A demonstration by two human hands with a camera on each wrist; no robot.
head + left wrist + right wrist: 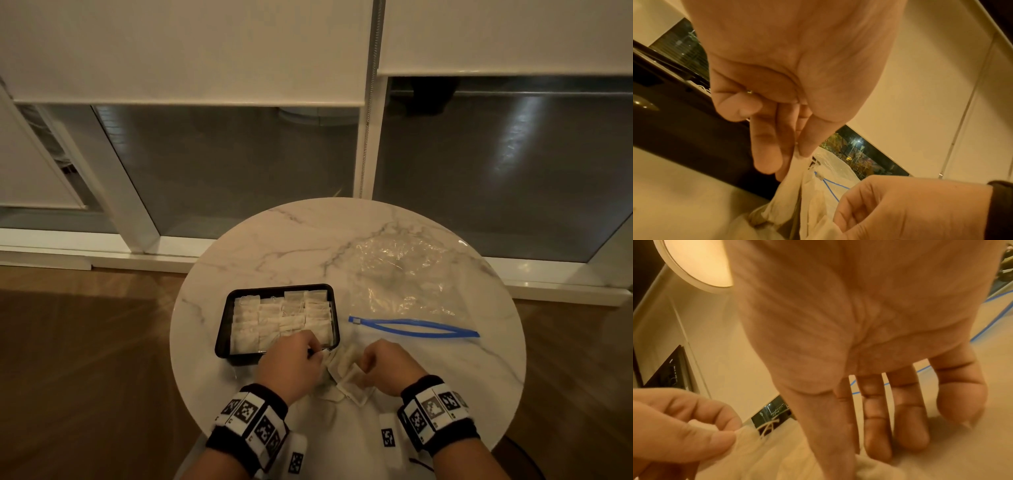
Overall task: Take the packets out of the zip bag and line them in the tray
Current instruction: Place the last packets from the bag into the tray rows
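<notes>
Both hands are down at the near edge of the round marble desk (308, 240), working a small heap of loose packets (346, 375) that lies between them. The left hand (289, 368) has its thumb and fingertips pinched on the top of one pale packet, lifting it a little off the heap; the wrist view shows the paper drawn tight under the pinch. The right hand (390, 368) is lowered onto the heap with its fingers mostly straight and spread, the tips pressing on the paper and desk; I cannot tell whether the thumb has caught anything.

Just beyond the left hand sits the black tray (224, 318), its floor covered with rows of packets lying side by side. The zip bag (404, 274) lies flat and crumpled toward the far right edge, its blue zip strip (414, 325) facing the right hand and gaping apart.
</notes>
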